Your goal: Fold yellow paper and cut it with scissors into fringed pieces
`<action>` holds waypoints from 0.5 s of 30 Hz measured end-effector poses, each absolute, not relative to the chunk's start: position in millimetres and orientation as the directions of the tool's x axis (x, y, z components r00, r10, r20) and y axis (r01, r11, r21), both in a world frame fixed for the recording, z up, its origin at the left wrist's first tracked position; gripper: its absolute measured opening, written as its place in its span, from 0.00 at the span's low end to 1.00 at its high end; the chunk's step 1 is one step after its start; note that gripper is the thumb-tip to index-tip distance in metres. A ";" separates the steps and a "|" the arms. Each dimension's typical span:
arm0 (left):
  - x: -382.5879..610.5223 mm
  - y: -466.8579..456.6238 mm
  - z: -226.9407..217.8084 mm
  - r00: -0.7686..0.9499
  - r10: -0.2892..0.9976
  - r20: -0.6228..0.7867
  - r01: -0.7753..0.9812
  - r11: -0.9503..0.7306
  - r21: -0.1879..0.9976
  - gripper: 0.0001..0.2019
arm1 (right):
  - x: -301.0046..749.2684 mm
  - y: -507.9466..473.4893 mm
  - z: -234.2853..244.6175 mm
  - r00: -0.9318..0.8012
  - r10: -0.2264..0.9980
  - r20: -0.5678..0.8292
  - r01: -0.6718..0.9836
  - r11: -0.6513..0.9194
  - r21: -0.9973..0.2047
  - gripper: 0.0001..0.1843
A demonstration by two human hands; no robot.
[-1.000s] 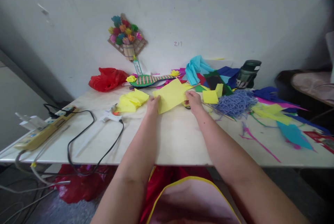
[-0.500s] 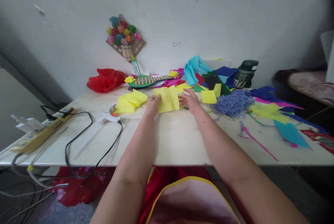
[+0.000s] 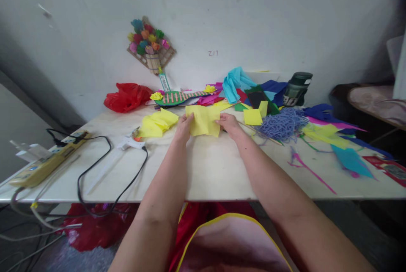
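Note:
A creased sheet of yellow crepe paper [image 3: 204, 120] is held up just above the table, one side edge in each hand. My left hand [image 3: 184, 125] pinches its left edge, thumb in front. On the other side my right hand [image 3: 229, 124] grips the right edge between thumb and fingers. More yellow paper [image 3: 157, 123] lies crumpled to the left of my left hand. Folded yellow pieces [image 3: 253, 116] sit to the right of my right hand, beside a tangle of purple-blue string [image 3: 282, 125].
A white glue gun [image 3: 130, 143] with a black cord and a power strip [image 3: 50, 160] are at the left. Along the back lie a red plastic bag [image 3: 127, 97], a green decorated craft piece [image 3: 177, 99] and coloured paper. A dark bottle [image 3: 297, 90] stands at the back right.
My right hand has closed on the right edge of the yellow paper, where its fingers were spread before. The sheet is now spread wider between both hands.

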State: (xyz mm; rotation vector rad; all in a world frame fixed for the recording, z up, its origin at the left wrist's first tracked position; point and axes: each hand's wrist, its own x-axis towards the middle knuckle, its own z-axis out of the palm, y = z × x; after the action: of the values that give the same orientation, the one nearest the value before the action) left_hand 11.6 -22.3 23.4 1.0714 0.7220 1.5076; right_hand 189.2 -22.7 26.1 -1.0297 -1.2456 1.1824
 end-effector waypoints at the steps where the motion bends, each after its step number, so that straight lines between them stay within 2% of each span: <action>1: 9.9 -21.0 23.4 -0.030 0.969 0.245 -0.426 -0.234 0.874 0.19 | 189.4 -23.0 26.6 -0.041 0.991 0.131 -0.092 0.127 -0.988 0.08; 7: 1.8 -16.3 23.5 -0.209 0.954 0.216 -0.408 -0.286 0.867 0.19 | 191.4 -25.0 30.5 0.021 0.991 0.131 -0.099 0.132 -0.986 0.05; 15: 2.3 -18.7 23.2 -0.156 0.973 0.172 -0.414 -0.223 0.882 0.18 | 194.8 -21.4 27.8 0.189 0.967 0.171 0.012 0.171 -0.985 0.07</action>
State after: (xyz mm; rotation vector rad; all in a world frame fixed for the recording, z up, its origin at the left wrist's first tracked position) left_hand 2.3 -18.7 23.2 0.9533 0.8457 1.6193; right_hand 194.8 -21.4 27.8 -1.1635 -1.1430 0.9467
